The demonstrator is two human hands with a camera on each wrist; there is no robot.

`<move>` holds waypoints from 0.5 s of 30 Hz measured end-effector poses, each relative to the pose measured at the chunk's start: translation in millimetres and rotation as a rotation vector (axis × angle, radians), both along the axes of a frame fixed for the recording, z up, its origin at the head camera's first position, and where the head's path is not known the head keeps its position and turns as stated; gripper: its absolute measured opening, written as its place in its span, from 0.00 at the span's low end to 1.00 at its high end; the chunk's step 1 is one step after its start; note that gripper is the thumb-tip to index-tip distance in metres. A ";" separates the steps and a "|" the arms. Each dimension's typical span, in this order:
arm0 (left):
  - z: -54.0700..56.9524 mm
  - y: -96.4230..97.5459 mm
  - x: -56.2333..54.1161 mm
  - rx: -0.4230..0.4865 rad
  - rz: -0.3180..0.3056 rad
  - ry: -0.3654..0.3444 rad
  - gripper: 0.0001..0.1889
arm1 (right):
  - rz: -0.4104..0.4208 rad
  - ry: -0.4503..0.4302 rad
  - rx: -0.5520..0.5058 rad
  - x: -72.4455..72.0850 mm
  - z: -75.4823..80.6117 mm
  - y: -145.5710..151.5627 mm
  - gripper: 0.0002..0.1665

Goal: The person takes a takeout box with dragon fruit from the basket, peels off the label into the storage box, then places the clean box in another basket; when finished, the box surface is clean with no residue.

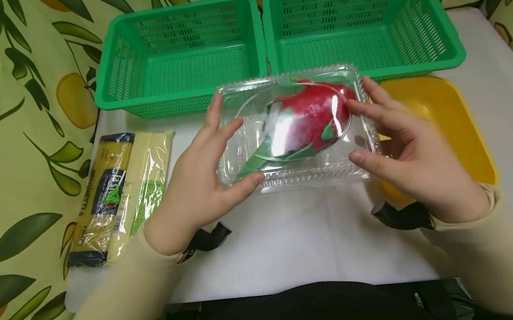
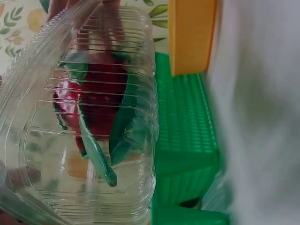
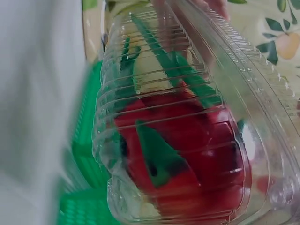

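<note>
A clear plastic clamshell box (image 1: pixel 244 130) with its lid down is held between both hands, raised over the white table. Inside lies a red dragon fruit (image 1: pixel 308 116) with green leaf tips, nearer the box's right end. My left hand (image 1: pixel 198 176) grips the left end, thumb along the front edge and fingers at the back corner. At the other end, my right hand (image 1: pixel 415 150) holds the side, with fingertips on the lid and the thumb at the front corner. In the wrist views the ribbed wall of the box (image 2: pixel 136 187) covers much of the fingers.
Two green baskets (image 1: pixel 185 95) (image 1: pixel 368 73) stand side by side at the back. A yellow tub (image 1: pixel 462 125) sits at the right, partly behind my right hand. Packs of spaghetti (image 1: pixel 107 195) lie on the left of the white table (image 1: pixel 311 247). A patterned curtain (image 1: pixel 16 167) hangs around.
</note>
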State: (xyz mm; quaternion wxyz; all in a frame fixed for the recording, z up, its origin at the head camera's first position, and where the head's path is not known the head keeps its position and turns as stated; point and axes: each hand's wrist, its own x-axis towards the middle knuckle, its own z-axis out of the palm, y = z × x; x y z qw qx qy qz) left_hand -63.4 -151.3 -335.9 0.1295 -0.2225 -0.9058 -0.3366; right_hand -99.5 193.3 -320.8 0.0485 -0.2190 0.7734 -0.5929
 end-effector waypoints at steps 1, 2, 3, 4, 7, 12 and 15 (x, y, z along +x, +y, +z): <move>5.8 1.4 -6.3 -0.006 -0.003 -0.006 0.47 | 0.003 -0.008 -0.029 -3.7 4.5 2.1 0.43; 9.7 2.3 -12.5 -0.004 -0.012 0.000 0.46 | 0.005 -0.024 -0.074 -7.3 8.4 3.5 0.41; 14.1 3.7 -19.4 -0.001 -0.016 0.006 0.46 | 0.000 -0.024 -0.105 -11.4 12.7 4.6 0.40; 18.5 5.3 -26.2 0.005 -0.020 0.013 0.45 | -0.006 -0.022 -0.130 -15.8 16.8 5.7 0.38; 31.7 10.9 -47.4 0.014 -0.026 0.004 0.44 | -0.032 -0.020 -0.210 -31.0 28.3 8.4 0.34; 52.1 25.0 -83.6 0.009 -0.022 -0.081 0.44 | -0.115 -0.022 -0.329 -58.1 43.4 14.9 0.28; 63.1 34.4 -107.1 0.002 -0.016 -0.100 0.44 | -0.184 -0.037 -0.343 -79.1 51.9 17.9 0.24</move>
